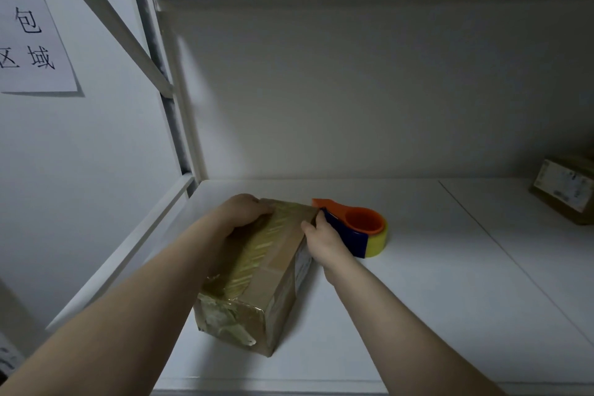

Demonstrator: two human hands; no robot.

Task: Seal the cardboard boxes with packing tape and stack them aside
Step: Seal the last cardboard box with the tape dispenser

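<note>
Box place: cardboard box [257, 270] flat on the white shelf board [418, 315], left of middle, near end close to the board's near lip.
Box axis: long axis near to far, far end swung a little right; short end face toward the camera, wrinkled with tape.
Tape strip: yellowish packing tape [257, 254] laid lengthwise along the top, folded down over the near end.
Left hand: left hand [246, 212] on the far-left top corner, palm down, fingers bent over the far edge, gripping the box; forearm stretched in from near left.
Right hand: right hand [321, 239] at the far-right top edge, thumb against the box, fingers curled on the blue body of the tape dispenser [363, 230]; forearm in from near right.
Dispenser: orange core and tab, yellow roll, on the board just right of the box's far end.
Left edge: side rail and upright post [175, 125] near the box's left side, little room there.
Right room: wide stretch of white board beyond the dispenser, crossed by a seam [482, 228].
Far right: labelled carton [565, 191], well apart, cut by the frame edge.
Wall: paper sign [32, 32] with handwritten characters, upper left.
</note>
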